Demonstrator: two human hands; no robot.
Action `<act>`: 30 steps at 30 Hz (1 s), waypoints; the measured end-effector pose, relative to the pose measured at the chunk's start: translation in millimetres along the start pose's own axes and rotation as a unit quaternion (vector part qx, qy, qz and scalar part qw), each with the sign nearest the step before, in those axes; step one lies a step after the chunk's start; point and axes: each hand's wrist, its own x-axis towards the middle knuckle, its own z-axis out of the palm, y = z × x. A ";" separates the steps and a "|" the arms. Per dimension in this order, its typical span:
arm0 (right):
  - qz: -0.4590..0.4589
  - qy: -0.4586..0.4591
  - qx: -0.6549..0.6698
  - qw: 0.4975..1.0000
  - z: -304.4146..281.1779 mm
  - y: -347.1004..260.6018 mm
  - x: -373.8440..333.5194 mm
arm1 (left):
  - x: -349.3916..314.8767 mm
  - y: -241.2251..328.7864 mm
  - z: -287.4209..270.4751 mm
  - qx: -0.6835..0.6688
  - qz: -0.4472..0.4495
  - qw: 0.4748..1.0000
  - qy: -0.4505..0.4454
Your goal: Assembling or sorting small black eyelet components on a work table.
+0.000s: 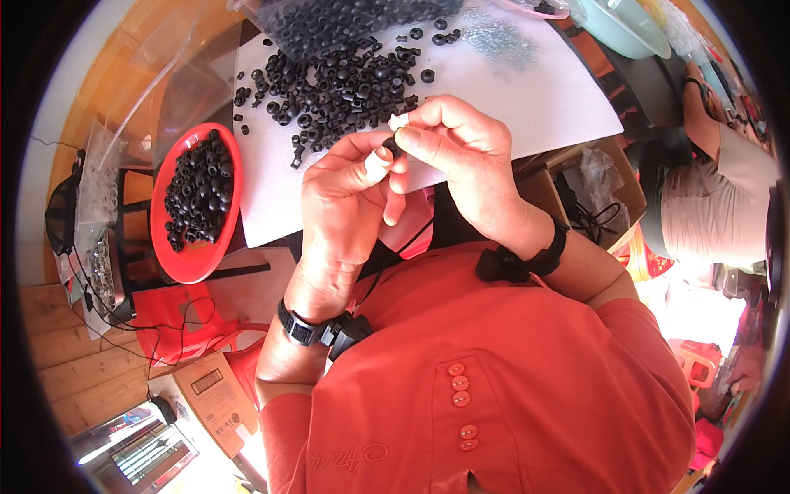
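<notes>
Above the near edge of the white table sheet, my two hands meet with their fingertips together. Between them is a small round black plastic part (393,149), mostly covered by the fingers. My left hand (350,185) pinches it from the left, thumb and forefinger closed. From the right, my right hand (469,156) grips the same part with thumb and forefinger; a white wrap shows at a fingertip. Just beyond the hands lies a loose pile of small black plastic parts (337,90), some round like caps, some short and tubular.
A red oval tray (169,257) of black parts stands at the left. A clear bin (276,25) of black parts sits at the back, beside a scatter of thin silvery pieces (502,43). At right are a cardboard box (629,177) and another person's arm (699,119).
</notes>
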 end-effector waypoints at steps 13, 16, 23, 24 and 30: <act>-0.008 -0.036 -0.055 0.998 -11.2 -7.3 1.5 | -1.0 -2.1 2.0 0.069 0.025 0.997 0.002; 0.007 -0.037 -0.032 0.999 -11.0 -9.3 1.7 | -0.5 -1.3 2.4 0.072 0.024 0.997 0.001; -0.007 -0.002 -0.047 0.999 -9.2 -3.8 5.2 | 0.1 1.8 3.1 0.021 0.007 1.000 -0.004; -0.022 -0.001 -0.057 0.998 -9.4 -1.4 5.1 | 0.3 1.6 2.7 0.021 0.007 1.000 -0.004; -0.040 -0.012 -0.082 0.996 -5.9 -3.8 4.6 | 0.9 -1.5 0.6 0.006 0.011 1.000 -0.012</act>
